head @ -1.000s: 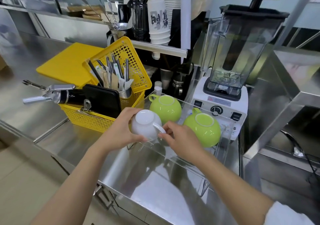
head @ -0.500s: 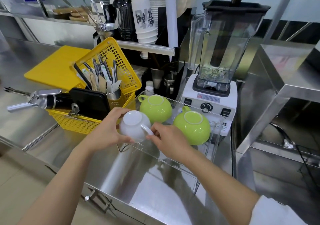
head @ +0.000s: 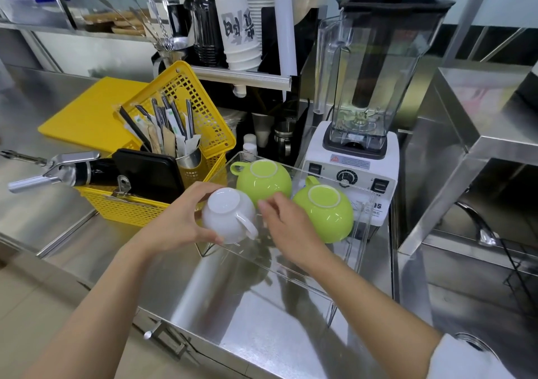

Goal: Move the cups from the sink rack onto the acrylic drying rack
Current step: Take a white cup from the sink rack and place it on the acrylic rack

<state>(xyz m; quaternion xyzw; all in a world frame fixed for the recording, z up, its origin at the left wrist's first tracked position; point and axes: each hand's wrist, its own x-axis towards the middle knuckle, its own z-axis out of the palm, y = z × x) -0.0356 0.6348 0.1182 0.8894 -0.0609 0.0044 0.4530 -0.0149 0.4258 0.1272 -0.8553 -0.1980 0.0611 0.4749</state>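
A white cup (head: 227, 218) sits upside down at the near left corner of the clear acrylic drying rack (head: 365, 224), its handle pointing right. My left hand (head: 177, 221) is wrapped around the cup's left side. My right hand (head: 288, 230) hovers just right of the handle with fingers apart, holding nothing. Two green cups stand upside down on the rack behind: one (head: 263, 179) at the back left, the other (head: 323, 214) to the right.
A yellow basket (head: 151, 206) with utensils and a black tray stands left of the rack. A blender (head: 358, 145) stands right behind it. At the right is the steel sink (head: 477, 262) with a dark wire rack (head: 524, 279). A yellow board (head: 87, 113) lies far left.
My right hand has let go of the white cup's handle and drawn slightly away to the right. My left hand stays on the cup, which has settled onto the rack.
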